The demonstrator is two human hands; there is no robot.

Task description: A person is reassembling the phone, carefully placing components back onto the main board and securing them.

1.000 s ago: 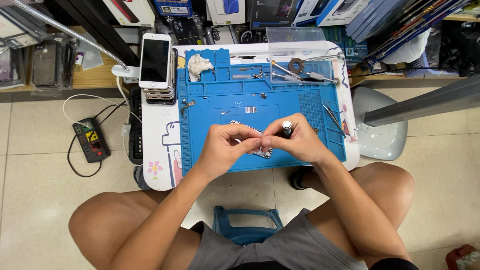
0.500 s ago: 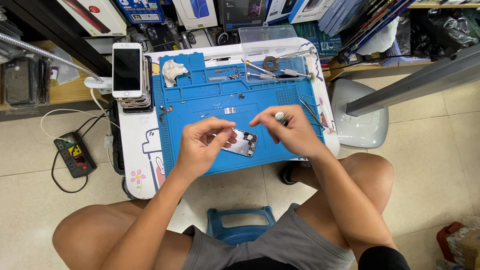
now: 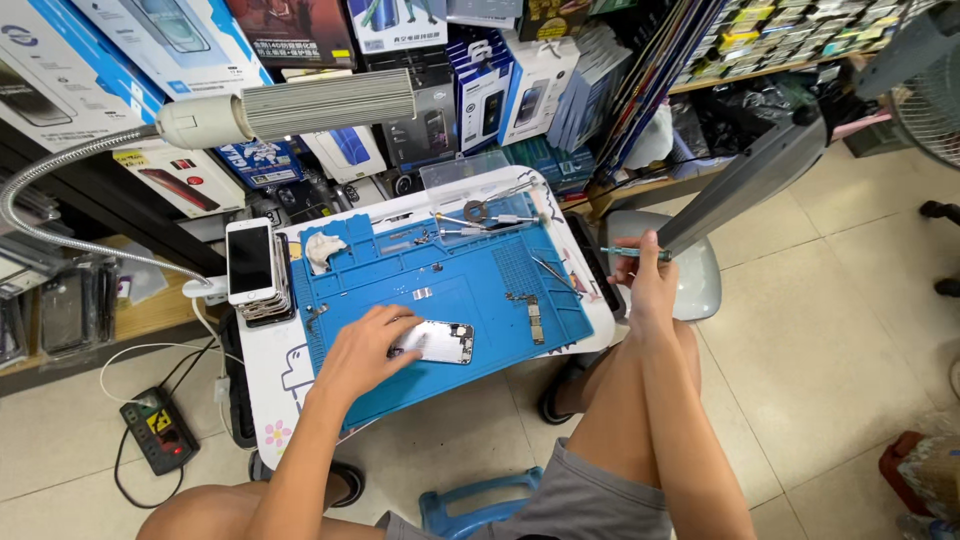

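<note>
My left hand (image 3: 368, 347) rests on an opened phone body (image 3: 440, 342) lying on the blue work mat (image 3: 470, 290), fingers pressing its left end. My right hand (image 3: 648, 278) is lifted off to the right of the small table, past the mat's edge, gripping a thin teal-handled screwdriver (image 3: 630, 253) held roughly level. Small loose phone parts (image 3: 531, 318) lie on the mat right of the phone body.
A stack of phones (image 3: 253, 268) stands at the table's left. Tweezers and tools (image 3: 490, 215) lie along the mat's far edge. A gooseneck lamp (image 3: 290, 108) hangs over the table. Boxed goods fill shelves behind; a power strip (image 3: 157, 428) lies on the floor.
My right hand left the phone body and swung out to the right with the screwdriver. My left hand stayed on the phone. The camera moved closer and turned.
</note>
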